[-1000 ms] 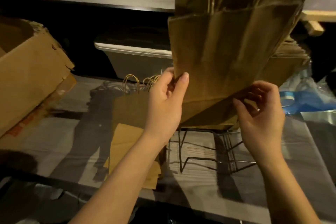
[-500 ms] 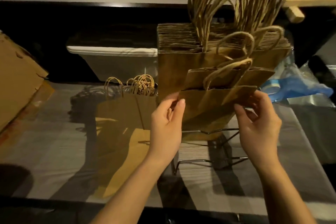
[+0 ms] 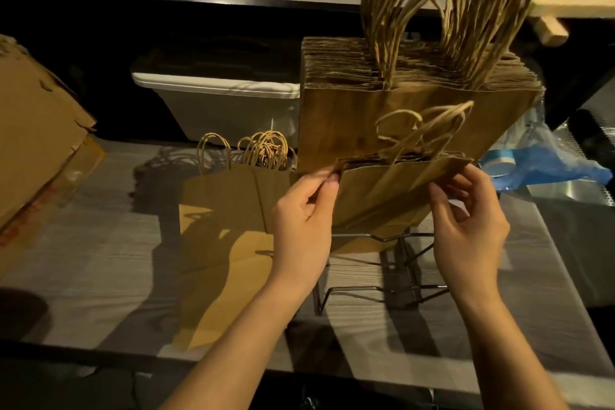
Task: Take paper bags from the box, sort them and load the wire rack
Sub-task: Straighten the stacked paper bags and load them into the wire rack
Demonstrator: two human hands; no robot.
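Gray surface (image 3: 100,260) holds a wire rack (image 3: 392,276) full of paper bags.
Left hand (image 3: 303,223) and right hand (image 3: 469,226) pinch the small bags (image 3: 382,196) in front of the tall bags (image 3: 399,116).

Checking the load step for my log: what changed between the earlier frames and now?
The small bag bundle, raised and tilted a second ago, has come down into the wire rack, in front of the tall bag stack. The left hand and right hand moved from its lower edge to its top corners, which their fingers now pinch. Unchanged: flat bags on the table, cardboard box, white bin.
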